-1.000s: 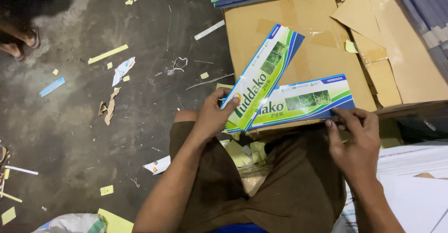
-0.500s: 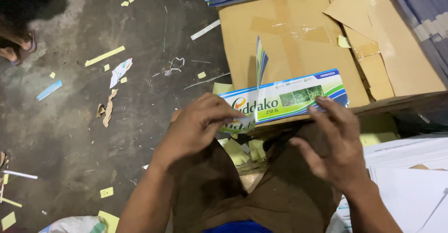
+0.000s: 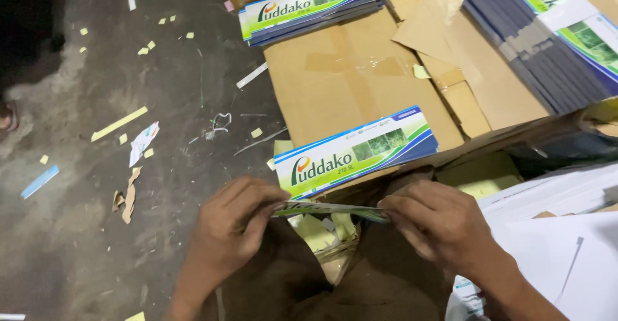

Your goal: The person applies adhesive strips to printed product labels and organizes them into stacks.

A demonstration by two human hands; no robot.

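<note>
Holding a flat carton (image 3: pixel 335 210) edge-on between us, we grip it at both ends: our left hand (image 3: pixel 235 231) pinches its left end between thumb and fingers, and our right hand (image 3: pixel 444 228) closes on its right end the same way. The carton's long axis runs straight from one hand to the other, almost level, with the right end a touch lower. We see only its thin edge, so its printed faces stay hidden from us. Both hands sit equally close to it, since each already has hold of an end; neither is nearer.

Just beyond our hands, away from the body, a second carton (image 3: pixel 357 150) lies flat on a brown cardboard sheet (image 3: pixel 347 89), printed face up in white, green and blue. Its long axis slopes up toward the far right, so it lies nearly parallel to the one we hold, its near left corner just above our left fingers.

Farther out from the left hand, a stack (image 3: pixel 312 6) of the same cartons rests at the sheet's far edge. Well beyond the right hand, a larger bundle (image 3: pixel 547 44) stands on edge. Left of our left hand the floor (image 3: pixel 77 199) carries paper scraps; right of the right hand lie white sheets (image 3: pixel 566 244).
</note>
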